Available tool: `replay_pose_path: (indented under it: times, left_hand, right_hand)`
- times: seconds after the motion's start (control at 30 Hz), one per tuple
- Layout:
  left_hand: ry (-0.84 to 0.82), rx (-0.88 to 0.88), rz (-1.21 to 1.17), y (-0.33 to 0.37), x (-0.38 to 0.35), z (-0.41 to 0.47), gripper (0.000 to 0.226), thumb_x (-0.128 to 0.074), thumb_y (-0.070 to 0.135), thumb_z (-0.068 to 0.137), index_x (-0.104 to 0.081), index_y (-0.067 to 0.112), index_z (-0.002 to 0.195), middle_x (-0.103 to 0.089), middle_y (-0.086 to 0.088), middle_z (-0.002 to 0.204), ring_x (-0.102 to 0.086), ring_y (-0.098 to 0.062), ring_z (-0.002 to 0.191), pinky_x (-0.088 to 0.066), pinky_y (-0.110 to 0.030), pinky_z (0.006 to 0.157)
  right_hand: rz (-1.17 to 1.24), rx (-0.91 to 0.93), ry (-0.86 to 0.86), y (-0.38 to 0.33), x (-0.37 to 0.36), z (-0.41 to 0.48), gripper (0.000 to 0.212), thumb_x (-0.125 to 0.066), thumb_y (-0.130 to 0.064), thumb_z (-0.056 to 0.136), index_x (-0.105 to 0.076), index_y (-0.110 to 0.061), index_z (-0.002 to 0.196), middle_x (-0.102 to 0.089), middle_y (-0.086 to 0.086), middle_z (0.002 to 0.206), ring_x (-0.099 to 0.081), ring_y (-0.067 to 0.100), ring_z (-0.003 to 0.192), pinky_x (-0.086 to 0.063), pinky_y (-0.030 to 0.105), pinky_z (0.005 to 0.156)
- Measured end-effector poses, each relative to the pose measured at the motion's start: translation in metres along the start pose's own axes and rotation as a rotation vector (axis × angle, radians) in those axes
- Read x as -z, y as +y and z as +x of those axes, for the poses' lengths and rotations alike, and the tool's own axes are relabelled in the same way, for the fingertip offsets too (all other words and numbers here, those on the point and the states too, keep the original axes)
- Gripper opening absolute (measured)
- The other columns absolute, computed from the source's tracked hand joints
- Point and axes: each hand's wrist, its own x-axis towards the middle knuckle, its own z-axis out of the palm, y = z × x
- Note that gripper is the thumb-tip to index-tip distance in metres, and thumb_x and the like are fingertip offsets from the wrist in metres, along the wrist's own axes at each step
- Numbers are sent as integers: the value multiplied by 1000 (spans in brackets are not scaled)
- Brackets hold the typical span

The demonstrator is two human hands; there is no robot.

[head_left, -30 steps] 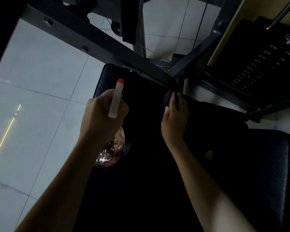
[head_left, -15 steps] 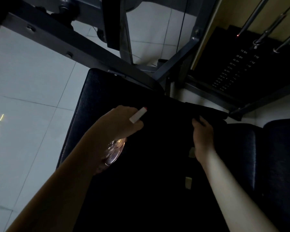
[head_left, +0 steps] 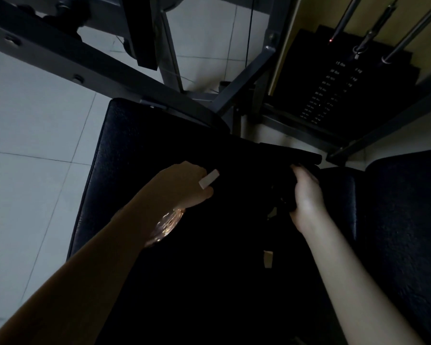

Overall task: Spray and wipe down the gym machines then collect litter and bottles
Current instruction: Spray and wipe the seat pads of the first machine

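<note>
Since the left hand (head_left: pixel 182 185) is wrapped round the clear plastic spray bottle (head_left: pixel 166 225), its white nozzle (head_left: pixel 208 179) aims up and right across the black textured vinyl seat pad (head_left: pixel 125 150), toward the right hand (head_left: pixel 306 195). That one's curled round a dark bunched-up cloth (head_left: pixel 283 192) (pretty dim, tbh) at the pad's right edge, so I'd guess the wipe runs leftward from there.

Above the black padded seat (head_left: pixel 125 145) of a gym machine, the left hand (head_left: pixel 182 185) grips a clear spray bottle (head_left: pixel 166 225), its white nozzle (head_left: pixel 209 179) pointing right, while the right hand (head_left: pixel 306 195) curls round a dark wad (head_left: pixel 283 192) too dim to identify, near the weight stack (head_left: pixel 334 95).
</note>
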Motion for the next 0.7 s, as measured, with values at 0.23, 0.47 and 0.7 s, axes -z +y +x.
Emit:
replay_pose_path:
  times: [0.23,0.47,0.7]
  left_hand:
    - [-187,-35,215,19,-8,-35,28,-46,28,98,-58,14,119,-64,-10,106,-61,-24,97,-45,-31,76]
    - [-266,-22,285,13,-23,-60,29,-46,28,98,-58,19,122,-62,-10,115,-59,-23,107,-46,-33,89]
    - [-302,-129,349,7,-53,-82,39,-44,34,98,-47,28,136,-58,0,125,-54,-18,116,-45,-31,95]
  right_hand:
    - [-23,71,-51,4,0,-8,30,-47,-19,95,-62,-18,121,-66,6,116,-61,22,109,-45,40,102]
    - [-35,25,-82,15,6,-11,33,-47,-17,96,-58,-18,127,-63,6,121,-59,22,112,-43,40,104]
    - [-50,-159,-183,27,4,-12,35,-42,-18,99,-51,-18,133,-58,5,125,-57,21,111,-44,32,95]
